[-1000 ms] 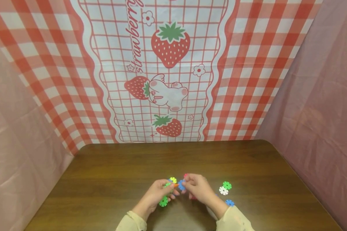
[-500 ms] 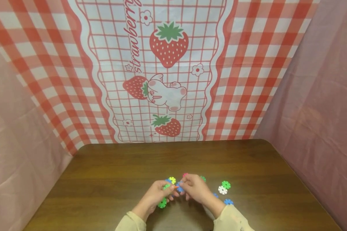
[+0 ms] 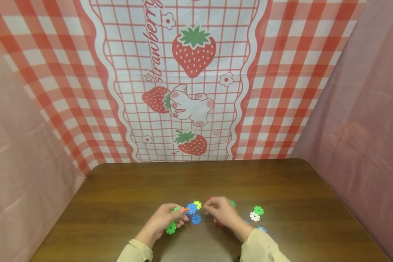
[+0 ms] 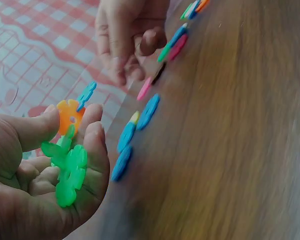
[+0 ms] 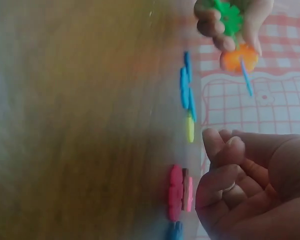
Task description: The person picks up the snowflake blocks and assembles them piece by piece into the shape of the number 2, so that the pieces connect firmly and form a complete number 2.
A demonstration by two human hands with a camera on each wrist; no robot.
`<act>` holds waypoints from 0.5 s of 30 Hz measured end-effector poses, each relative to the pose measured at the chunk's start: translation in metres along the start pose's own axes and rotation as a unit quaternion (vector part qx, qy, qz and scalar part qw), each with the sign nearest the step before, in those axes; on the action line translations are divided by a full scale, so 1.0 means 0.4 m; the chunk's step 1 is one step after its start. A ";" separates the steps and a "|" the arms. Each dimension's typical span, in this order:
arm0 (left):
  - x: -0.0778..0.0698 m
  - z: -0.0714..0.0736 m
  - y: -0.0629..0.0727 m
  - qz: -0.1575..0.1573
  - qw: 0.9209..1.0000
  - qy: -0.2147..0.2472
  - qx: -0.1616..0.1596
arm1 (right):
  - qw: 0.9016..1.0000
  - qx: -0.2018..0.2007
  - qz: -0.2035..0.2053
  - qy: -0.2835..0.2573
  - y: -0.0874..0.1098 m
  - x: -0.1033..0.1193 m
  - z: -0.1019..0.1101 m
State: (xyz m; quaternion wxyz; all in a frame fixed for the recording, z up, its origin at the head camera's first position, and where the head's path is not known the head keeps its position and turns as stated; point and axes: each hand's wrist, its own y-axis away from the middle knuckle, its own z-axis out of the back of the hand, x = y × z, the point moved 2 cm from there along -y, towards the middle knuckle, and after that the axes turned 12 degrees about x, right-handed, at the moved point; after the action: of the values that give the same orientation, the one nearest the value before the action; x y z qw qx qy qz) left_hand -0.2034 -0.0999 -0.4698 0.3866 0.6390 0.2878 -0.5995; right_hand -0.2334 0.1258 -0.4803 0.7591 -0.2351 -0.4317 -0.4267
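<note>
In the left wrist view my left hand (image 4: 20, 185) holds a joined piece of notched plastic snowflake discs. Green discs (image 4: 71, 182) lie across its fingers, and the thumb and fingers pinch the orange disc (image 4: 66, 111). A blue disc (image 4: 86, 95) is slotted edge-on into the orange one and sticks out past the fingertips. To the right of it, above the table, my right hand (image 3: 225, 215) hangs with its fingers loosely curled. Nothing shows between those fingers in the right wrist view.
Loose discs lie on the brown table (image 3: 124, 189): a yellow one (image 3: 198, 204) and a blue one (image 3: 196, 219) between the hands, red and pink ones (image 5: 175, 192) beneath the right hand, green (image 3: 258, 210) and white (image 3: 254, 217) farther right. A strawberry-print cloth (image 3: 118, 54) hangs behind.
The hands were together at the orange and blue discs. My left hand has moved left with the joined discs, and my right hand has come off the blue disc.
</note>
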 end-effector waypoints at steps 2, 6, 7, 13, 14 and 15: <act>0.001 0.015 0.010 0.004 1.000 0.002 -0.001 | 1.000 -0.001 0.006 0.022 -0.008 -0.002 0.001; 0.004 0.041 0.027 0.009 1.000 0.012 -0.007 | 0.997 0.009 0.024 0.079 -0.030 0.008 -0.006; 0.005 0.048 0.032 0.010 1.000 0.013 -0.009 | 0.995 0.012 0.028 0.096 -0.037 0.012 -0.010; 0.013 0.086 0.054 0.014 1.000 0.015 -0.017 | 0.982 0.020 0.064 0.176 -0.070 0.049 -0.041; 0.015 0.091 0.057 0.015 1.000 0.016 -0.016 | 0.980 0.021 0.070 0.184 -0.075 0.055 -0.046; 0.017 0.096 0.061 0.016 1.000 0.016 -0.016 | 0.978 0.021 0.076 0.195 -0.079 0.061 -0.051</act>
State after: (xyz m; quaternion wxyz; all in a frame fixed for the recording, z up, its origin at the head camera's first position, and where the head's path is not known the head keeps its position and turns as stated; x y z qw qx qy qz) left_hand -0.2032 -0.1457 -0.4723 0.4018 0.6466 0.2928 -0.5785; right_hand -0.2446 0.0835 -0.4704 0.8637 -0.1634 -0.2653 -0.3960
